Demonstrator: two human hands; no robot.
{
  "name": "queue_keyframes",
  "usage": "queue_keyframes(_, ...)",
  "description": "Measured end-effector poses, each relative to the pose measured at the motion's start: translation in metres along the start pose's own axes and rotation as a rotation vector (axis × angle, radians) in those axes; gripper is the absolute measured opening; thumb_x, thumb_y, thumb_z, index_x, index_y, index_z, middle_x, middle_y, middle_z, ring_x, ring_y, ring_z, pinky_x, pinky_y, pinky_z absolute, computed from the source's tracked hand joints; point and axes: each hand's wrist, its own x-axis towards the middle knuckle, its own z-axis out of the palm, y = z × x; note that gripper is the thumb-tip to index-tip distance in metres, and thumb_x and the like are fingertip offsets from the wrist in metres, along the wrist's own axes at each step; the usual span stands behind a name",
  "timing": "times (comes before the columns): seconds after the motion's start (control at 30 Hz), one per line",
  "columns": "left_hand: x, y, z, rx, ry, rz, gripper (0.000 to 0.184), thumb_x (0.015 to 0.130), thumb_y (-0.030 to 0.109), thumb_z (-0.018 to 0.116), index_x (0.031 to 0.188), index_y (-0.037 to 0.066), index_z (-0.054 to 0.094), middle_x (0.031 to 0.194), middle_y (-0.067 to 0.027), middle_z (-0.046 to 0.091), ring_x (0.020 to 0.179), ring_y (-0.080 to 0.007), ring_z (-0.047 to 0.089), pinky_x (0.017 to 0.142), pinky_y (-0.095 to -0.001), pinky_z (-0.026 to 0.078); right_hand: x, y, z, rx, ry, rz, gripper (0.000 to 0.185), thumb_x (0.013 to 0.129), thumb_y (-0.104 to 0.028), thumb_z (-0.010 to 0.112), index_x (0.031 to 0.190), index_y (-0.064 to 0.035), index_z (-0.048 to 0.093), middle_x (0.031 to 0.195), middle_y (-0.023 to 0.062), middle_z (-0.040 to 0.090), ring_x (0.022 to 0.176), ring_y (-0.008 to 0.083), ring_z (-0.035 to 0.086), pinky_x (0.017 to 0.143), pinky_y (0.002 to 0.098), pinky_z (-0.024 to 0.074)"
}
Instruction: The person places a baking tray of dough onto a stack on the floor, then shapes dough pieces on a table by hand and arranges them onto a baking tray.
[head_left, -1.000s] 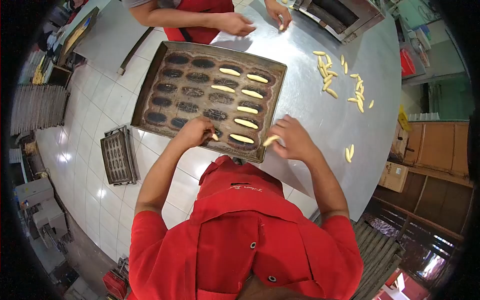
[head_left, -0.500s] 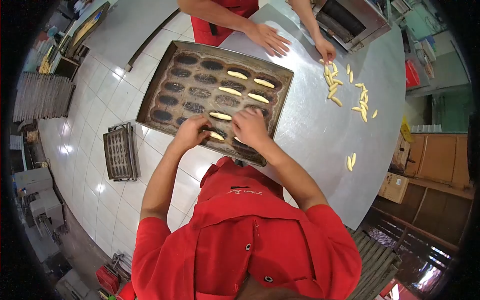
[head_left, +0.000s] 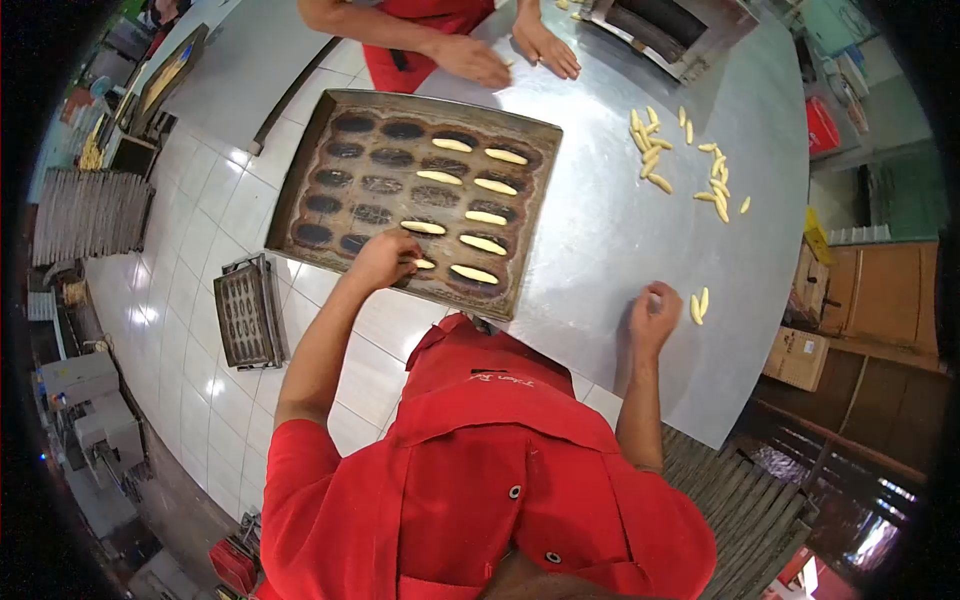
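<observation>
At the near edge of the tray [head_left: 533,215], right under the bent fingertips of the left hand [head_left: 378,262], one pale dough stick [head_left: 426,265] with only its right end in sight; fingers drawn close together, but cannot tell a pinch from a mere touch. Over the bench [head_left: 590,260], just left of two dough sticks [head_left: 698,307] and well apart from the tray's right edge, the right hand [head_left: 653,318] with fingers loosely curled; cannot tell whether gripping anything. In the tray, nine dough sticks on dark oval marks, counting the one under the fingers: five in the column along the right edge, four in the next. Toward the bench's far right, two heaps [head_left: 650,150], too overlapped to count, with a pair between and a single one nearer the right edge. At the bench's far edge, two hands [head_left: 545,48] of another person.
</observation>
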Motion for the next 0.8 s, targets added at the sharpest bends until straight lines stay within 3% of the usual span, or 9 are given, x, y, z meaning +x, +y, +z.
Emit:
queue_keyframes(0.1,-0.004,0.013,-0.005,0.007,-0.02,-0.155,0.034,0.07,0.012,0.082,0.1,0.004,0.067,0.094,-0.0133,0.069,0.09,-0.0372,0.065,0.079,-0.0446,0.052,-0.002,0.051,-0.037,-0.229,0.237,0.219,0.021,0.086,-0.017,0.07,0.1,-0.0011,0.067,0.109,0.0158,0.065,0.107,0.0361,0.057,0.092,0.0458,0.0464)
queue_keyframes(0.17,-0.003,0.037,-0.007,0.086,0.185,-0.172,0.035,0.072,0.013,0.081,0.102,0.004,0.065,0.094,-0.0134,0.069,0.09,-0.0366,0.065,0.08,-0.0443,0.052,0.006,0.088,-0.048,-0.628,0.451,0.506,0.031,0.086,-0.027,0.072,0.103,-0.0009,0.068,0.109,0.0163,0.065,0.106,0.0382,0.057,0.095,0.0476,0.0464)
queue_keyframes(0.2,0.0,0.046,-0.006,0.114,0.24,-0.133,0.035,0.074,0.013,0.081,0.103,0.004,0.065,0.095,-0.0137,0.069,0.09,-0.0364,0.065,0.08,-0.0443,0.052,0.018,0.079,-0.068,-0.531,0.166,0.755,0.053,0.081,-0.037,0.075,0.119,-0.0009,0.067,0.114,0.0198,0.067,0.117,0.0358,0.056,0.101,0.0473,0.0436)
queue_keyframes(0.27,0.011,0.075,0.002,0.101,0.343,-0.062,0.029,0.078,0.011,0.078,0.103,0.005,0.065,0.095,-0.0138,0.068,0.09,-0.0356,0.065,0.081,-0.0429,0.052,0.022,0.105,-0.073,-0.527,0.022,0.474,0.045,0.08,-0.03,0.076,0.113,-0.0012,0.067,0.104,0.019,0.07,0.107,0.0355,0.062,0.095,0.0456,0.0476)
queue_keyframes(0.33,0.028,0.113,0.019,-0.005,0.36,0.036,0.025,0.079,0.01,0.076,0.102,0.004,0.066,0.094,-0.0139,0.068,0.089,-0.0352,0.065,0.081,-0.0422,0.051,0.024,0.13,-0.061,-0.376,-0.003,0.347,0.035,0.079,-0.022,0.077,0.104,-0.0012,0.065,0.095,0.0188,0.07,0.093,0.0363,0.066,0.085,0.0434,0.0522)
queue_keyframes(0.53,0.073,0.227,0.118,-0.503,0.167,0.159,0.018,0.086,0.008,0.074,0.102,0.002,0.068,0.094,-0.0099,0.069,0.086,-0.0189,0.067,0.075,-0.0318,0.054,0.02,0.078,-0.054,0.221,0.002,0.579,0.022,0.085,-0.011,0.069,0.102,-0.0001,0.061,0.093,0.012,0.067,0.083,0.0252,0.066,0.072,0.0366,0.0531)
queue_keyframes(0.6,0.085,0.255,0.168,-0.692,0.093,0.046,0.02,0.092,0.012,0.07,0.11,0.002,0.068,0.097,-0.0071,0.07,0.088,-0.0146,0.066,0.076,-0.0303,0.055,0.015,0.058,-0.056,0.837,-0.123,0.9,0.016,0.092,-0.006,0.065,0.105,-0.0013,0.058,0.096,0.0108,0.067,0.089,0.022,0.068,0.078,0.0355,0.0563)
queue_keyframes(0.7,0.106,0.28,0.227,-0.959,0.045,-0.218,0.033,0.098,0.018,0.067,0.124,-0.001,0.062,0.1,-0.0085,0.069,0.091,-0.0157,0.066,0.077,-0.0279,0.056,-0.011,0.046,-0.044,1.254,-0.3,0.772,0.023,0.093,-0.005,0.064,0.113,0.001,0.056,0.097,0.0125,0.067,0.089,0.0192,0.065,0.076,0.0304,0.0539)
queue_keyframes(0.8,0.114,0.281,0.241,-1.396,-0.031,-0.474,0.032,0.099,0.016,0.065,0.123,-0.003,0.06,0.096,-0.0062,0.066,0.084,-0.0134,0.064,0.078,-0.0285,0.056,-0.015,0.047,-0.053,1.149,-0.328,0.682,0.025,0.095,-0.004,0.063,0.118,0.0008,0.057,0.103,0.0115,0.067,0.091,0.0168,0.064,0.079,0.0293,0.0534)
